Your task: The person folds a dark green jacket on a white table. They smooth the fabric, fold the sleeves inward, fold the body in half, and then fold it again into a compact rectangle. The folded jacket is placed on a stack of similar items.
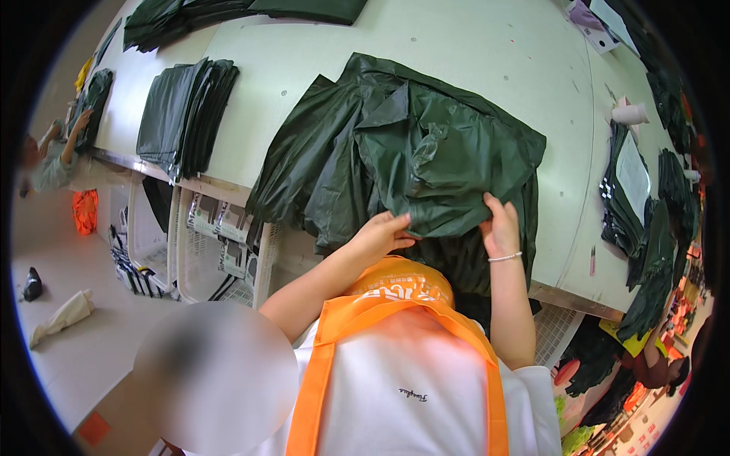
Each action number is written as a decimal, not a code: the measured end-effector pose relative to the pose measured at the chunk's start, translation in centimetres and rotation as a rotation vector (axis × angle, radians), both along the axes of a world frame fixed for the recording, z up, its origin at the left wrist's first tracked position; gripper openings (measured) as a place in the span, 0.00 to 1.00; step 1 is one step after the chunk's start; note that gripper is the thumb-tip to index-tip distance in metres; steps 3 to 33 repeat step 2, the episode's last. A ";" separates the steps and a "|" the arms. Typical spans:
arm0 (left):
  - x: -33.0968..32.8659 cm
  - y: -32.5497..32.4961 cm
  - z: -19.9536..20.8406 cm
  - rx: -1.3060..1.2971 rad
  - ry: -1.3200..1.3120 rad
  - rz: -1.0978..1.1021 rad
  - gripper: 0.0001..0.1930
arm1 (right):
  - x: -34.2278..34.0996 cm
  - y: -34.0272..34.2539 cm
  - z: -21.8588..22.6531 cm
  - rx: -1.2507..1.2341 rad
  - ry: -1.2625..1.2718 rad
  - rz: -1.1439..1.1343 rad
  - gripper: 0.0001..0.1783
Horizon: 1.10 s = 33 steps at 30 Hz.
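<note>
A dark green, shiny garment (449, 159), thin and wrinkled like a raincoat, lies spread on the table in front of me, part of it draping over the front edge. My left hand (382, 235) pinches its near edge between thumb and fingers. Further right along that same edge, my right hand (499, 228), with a pale bracelet at the wrist, also grips the fabric. The layer between the two hands is pulled toward me. More dark green cloth lies underneath and to the left; whether it is one garment or several, I cannot tell.
A stack of folded dark green pieces (186, 114) sits left on the white table (532, 76). More green cloth (251, 11) lies at the far edge. White baskets (220, 251) with packages stand below the table. At right are a paper cup (630, 114) and green piles (625, 197). Other people work nearby.
</note>
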<state>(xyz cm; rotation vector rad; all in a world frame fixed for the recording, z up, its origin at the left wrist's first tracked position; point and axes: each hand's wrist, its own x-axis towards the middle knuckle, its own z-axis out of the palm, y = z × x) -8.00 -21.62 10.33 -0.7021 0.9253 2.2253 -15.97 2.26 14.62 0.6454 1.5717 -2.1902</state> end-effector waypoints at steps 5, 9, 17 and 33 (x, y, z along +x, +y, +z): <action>-1.3 1.0 1.9 -0.067 -0.021 0.155 0.16 | -0.6 2.5 2.1 0.218 0.060 0.183 0.17; -1.3 1.0 1.9 -0.067 -0.021 0.155 0.16 | -0.6 2.5 2.1 0.218 0.060 0.183 0.17; -1.3 1.0 1.9 -0.067 -0.021 0.155 0.16 | -0.6 2.5 2.1 0.218 0.060 0.183 0.17; -1.3 1.0 1.9 -0.067 -0.021 0.155 0.16 | -0.6 2.5 2.1 0.218 0.060 0.183 0.17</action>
